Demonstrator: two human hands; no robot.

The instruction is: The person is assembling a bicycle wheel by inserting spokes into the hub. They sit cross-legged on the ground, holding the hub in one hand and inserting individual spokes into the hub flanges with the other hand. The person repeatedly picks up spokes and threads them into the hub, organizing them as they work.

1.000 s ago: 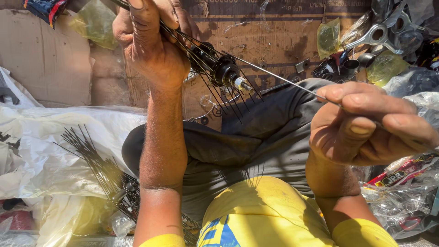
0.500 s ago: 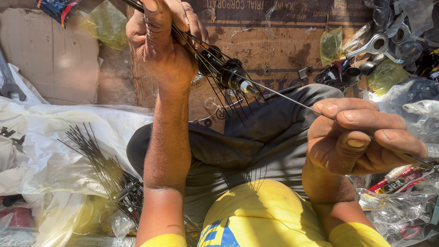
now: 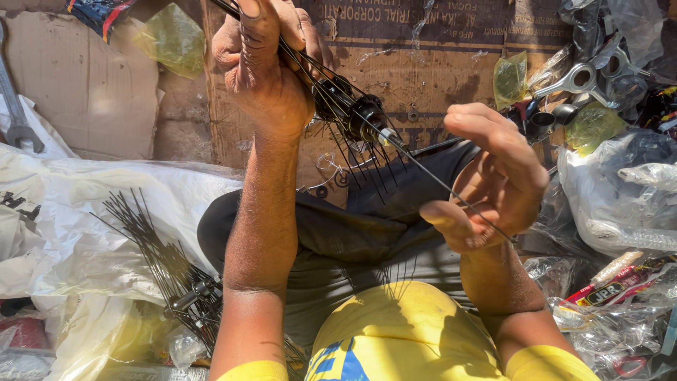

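Observation:
My left hand (image 3: 264,67) is raised at the top centre and grips a black wheel hub (image 3: 350,113) with several thin black spokes hanging from its flange. A single long spoke (image 3: 434,180) runs from the hub down to the right. My right hand (image 3: 493,180) pinches that spoke between thumb and fingers, just right of the hub. My lap in dark trousers (image 3: 352,233) lies below both hands.
A second hub with a fan of spokes (image 3: 166,271) rests on white plastic sheeting (image 3: 84,212) at the left. Brown cardboard (image 3: 437,63) lies ahead. Metal bicycle parts (image 3: 585,77) and plastic bags (image 3: 620,183) crowd the right side. A spanner (image 3: 17,120) lies far left.
My right hand has moved left and up along the spoke, closer to the hub, and its fingers have turned inward. The left hand keeps holding the hub.

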